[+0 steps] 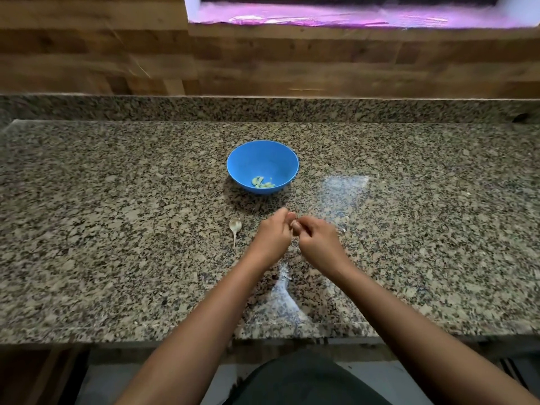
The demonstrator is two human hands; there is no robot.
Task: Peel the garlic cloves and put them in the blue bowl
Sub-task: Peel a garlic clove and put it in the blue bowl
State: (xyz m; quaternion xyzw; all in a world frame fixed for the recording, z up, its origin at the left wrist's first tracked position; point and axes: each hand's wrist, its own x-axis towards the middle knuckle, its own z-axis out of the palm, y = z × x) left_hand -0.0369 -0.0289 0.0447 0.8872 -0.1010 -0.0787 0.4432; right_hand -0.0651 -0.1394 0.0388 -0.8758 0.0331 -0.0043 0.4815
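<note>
my two hands meet just above the stone counter (117,229), close to its near edge. my left hand (273,235) and my right hand (318,240) have their fingers curled, and both pinch one garlic clove (294,225) between the fingertips; most of it is hidden. just left of my left hand a small spoon (235,227) lies on the counter. further back stands the blue bowl (280,159), with a few peeled cloves (263,182) on its bottom. behind it is a wooden wall (87,54)

Bare counter (271,204) separates the left hand (273,235) from the blue bowl (263,162); a spoon (235,226) lies beside the hand.
</note>
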